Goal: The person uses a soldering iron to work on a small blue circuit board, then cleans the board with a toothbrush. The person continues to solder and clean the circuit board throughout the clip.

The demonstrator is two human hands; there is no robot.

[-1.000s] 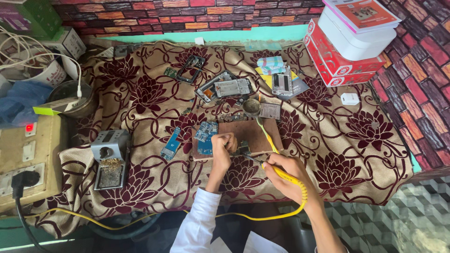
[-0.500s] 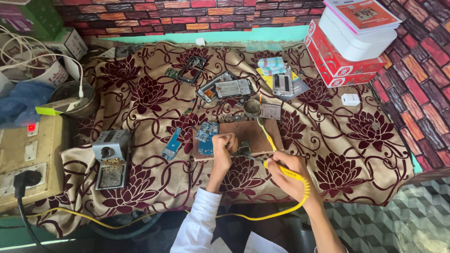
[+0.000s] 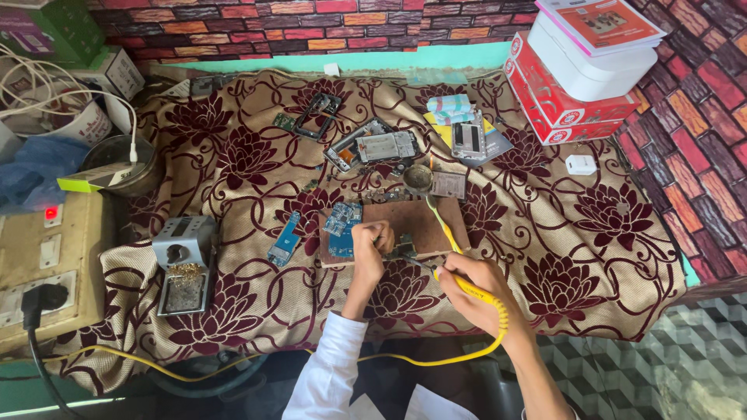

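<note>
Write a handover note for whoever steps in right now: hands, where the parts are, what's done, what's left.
Left hand: fingers pinched down on a small part on the brown work board, beside the blue circuit boards.
Right hand: gripping the yellow soldering iron, tip aimed at the spot under the left hand; whether it touches cannot be told.
Nearby: iron stand at left on the floral cloth; opened phone frames and a small round tin behind the board.
Done: phones are opened, boards out.
Left: joint in hand looks unfinished; parts lie unassembled.
</note>
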